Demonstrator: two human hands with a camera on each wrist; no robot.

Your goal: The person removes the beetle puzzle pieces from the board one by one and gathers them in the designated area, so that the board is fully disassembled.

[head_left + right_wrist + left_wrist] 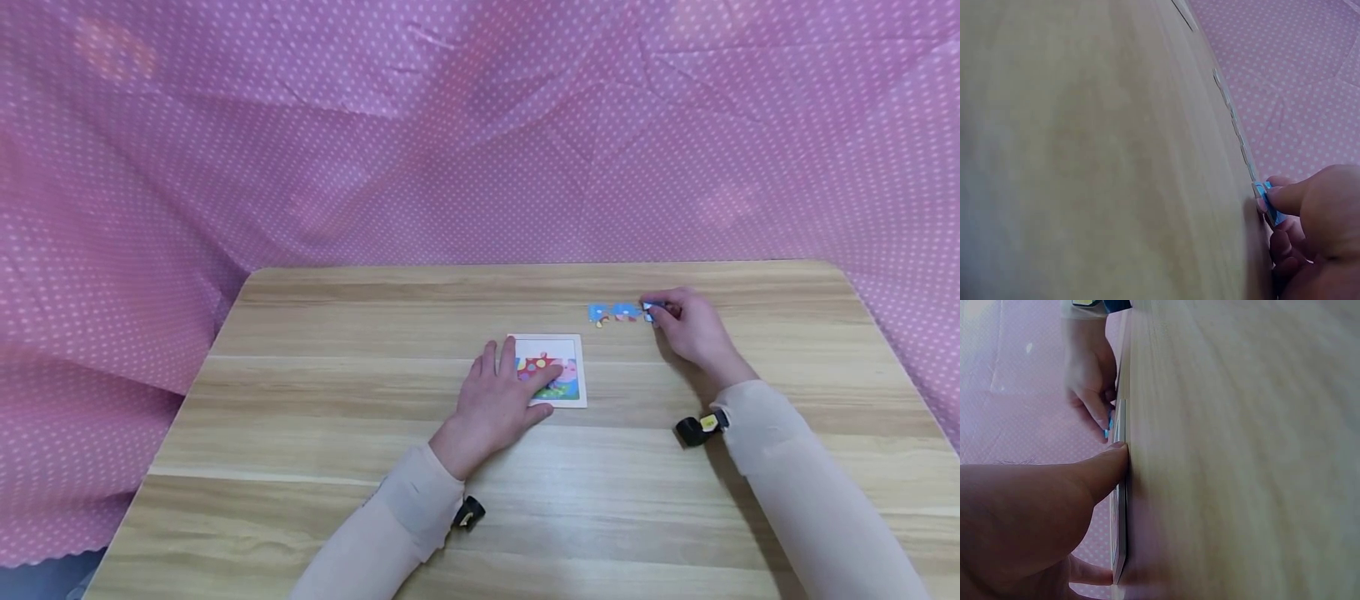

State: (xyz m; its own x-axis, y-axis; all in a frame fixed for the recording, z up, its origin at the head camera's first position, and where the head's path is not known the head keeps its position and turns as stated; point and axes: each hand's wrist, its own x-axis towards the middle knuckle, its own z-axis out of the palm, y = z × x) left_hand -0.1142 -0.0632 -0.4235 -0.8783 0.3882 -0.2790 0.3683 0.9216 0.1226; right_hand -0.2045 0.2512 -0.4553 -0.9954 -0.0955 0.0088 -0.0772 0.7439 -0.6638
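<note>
A white-framed puzzle tray [582, 387] lies near the middle of the table, its lower part filled with a red, pink and green picture and its upper part bare white. My left hand [487, 408] rests across the tray's left side with fingers spread; in the left wrist view the thumb [1107, 469] touches the tray's edge. Farther back on the right, my right hand [697, 329] pinches a blue puzzle piece [1269, 201] between thumb and fingers, at table level. Left of it, two more blue puzzle pieces, one [597, 312] and another [626, 311], lie in a row.
The wooden table [315, 383] has its back edge just beyond the puzzle pieces. A pink dotted cloth [480, 167] hangs behind and around it. Black straps with a small device [697, 429] hang at each sleeve's cuff.
</note>
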